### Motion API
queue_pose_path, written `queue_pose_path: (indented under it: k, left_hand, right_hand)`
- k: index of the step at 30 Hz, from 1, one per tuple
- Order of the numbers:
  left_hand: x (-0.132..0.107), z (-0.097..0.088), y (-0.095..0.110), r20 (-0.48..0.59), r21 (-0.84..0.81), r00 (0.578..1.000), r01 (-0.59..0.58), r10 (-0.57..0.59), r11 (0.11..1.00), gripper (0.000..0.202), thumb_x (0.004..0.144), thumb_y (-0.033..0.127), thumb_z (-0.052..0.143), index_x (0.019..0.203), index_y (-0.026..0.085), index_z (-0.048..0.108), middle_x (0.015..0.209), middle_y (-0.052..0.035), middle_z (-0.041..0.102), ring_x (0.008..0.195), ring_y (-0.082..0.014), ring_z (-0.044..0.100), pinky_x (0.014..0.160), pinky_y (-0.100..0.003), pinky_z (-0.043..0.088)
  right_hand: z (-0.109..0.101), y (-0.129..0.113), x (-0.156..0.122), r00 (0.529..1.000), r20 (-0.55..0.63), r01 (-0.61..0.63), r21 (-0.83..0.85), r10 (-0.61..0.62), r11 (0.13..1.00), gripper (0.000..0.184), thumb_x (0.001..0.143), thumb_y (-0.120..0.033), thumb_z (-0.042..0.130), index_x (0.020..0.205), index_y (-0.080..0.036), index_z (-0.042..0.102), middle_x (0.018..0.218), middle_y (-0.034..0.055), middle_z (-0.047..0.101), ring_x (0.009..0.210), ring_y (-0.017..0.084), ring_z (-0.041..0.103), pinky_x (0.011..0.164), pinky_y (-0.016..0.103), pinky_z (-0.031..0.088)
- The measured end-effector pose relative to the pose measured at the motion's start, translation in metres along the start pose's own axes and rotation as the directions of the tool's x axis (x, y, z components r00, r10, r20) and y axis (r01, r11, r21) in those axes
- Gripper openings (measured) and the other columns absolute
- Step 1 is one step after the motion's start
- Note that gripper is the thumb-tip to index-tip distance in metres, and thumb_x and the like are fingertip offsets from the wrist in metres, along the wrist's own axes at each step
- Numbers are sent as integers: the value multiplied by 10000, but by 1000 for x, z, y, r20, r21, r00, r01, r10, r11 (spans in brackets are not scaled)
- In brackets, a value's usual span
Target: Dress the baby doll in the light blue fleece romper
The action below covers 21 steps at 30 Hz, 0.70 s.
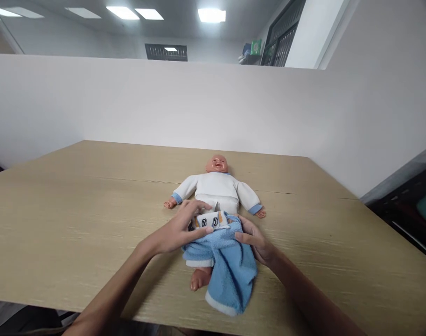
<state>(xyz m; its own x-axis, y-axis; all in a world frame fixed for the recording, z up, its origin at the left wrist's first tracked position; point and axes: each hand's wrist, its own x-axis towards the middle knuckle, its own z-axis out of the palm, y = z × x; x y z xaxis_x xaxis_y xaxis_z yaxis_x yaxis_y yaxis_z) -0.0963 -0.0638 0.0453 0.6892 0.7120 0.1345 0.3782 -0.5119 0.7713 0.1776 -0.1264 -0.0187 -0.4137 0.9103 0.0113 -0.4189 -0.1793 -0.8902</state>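
Note:
A baby doll [218, 186] in a white long-sleeved top with blue cuffs lies on its back, head away from me. Blue pants [232, 261] with white leg hems are bunched around its lower body. One bare foot [200, 278] sticks out of the left pant leg, while the right leg lies with no foot showing. A white band [210, 220] with printed eyes and orange patches shows at the waist. My left hand [185, 223] grips the pants' left side, thumb in front. At the opposite side, my right hand [256, 240] holds the blue fabric between thumb and fingers.
The doll lies on a wooden table [94, 205] with a seam running across it. Behind it stands a white partition wall [185, 102]. Dark equipment [408, 205] is beside the table's right edge, and a dark object [27, 319] sits below the front left edge.

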Motion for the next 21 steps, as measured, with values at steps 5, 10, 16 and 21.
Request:
queue_pose_path:
  k: [5,10,16,21]
  left_hand:
    - [57,-28,21,414,163,910,-94,18,982,509,848,675,788,1081,226,731,1049,-33,659,1080,-273,594,951,-336,478]
    - [91,-27,15,687,-148,721,15,92,989,415,801,489,888,1060,201,739,995,0,739,899,-202,665,772,-245,535]
    - [102,-3,-11,702,-340,692,117,169,933,356,819,452,884,994,180,736,908,22,717,843,-164,648,778,-221,547]
    - [104,3,-22,707,-395,686,184,170,900,360,833,465,881,1026,189,755,922,36,727,857,-147,643,774,-190,539]
  right_hand:
    - [-6,-9,0,1000,-9,-15,-82,14,997,554,887,-437,863,1323,-210,608,1206,57,729,1046,194,712,916,269,557]
    - [-22,-25,-10,944,188,-186,-375,271,908,540,834,-489,904,1209,-165,692,1040,17,721,927,169,670,823,243,534]
    - [-23,-23,-12,998,5,-57,-199,59,978,561,802,-585,899,1149,-177,735,1004,27,724,861,157,655,793,236,518]
    - [-19,-24,-12,988,-101,-132,-170,115,977,575,891,-605,821,1291,-207,709,1114,66,750,949,171,688,860,255,535]
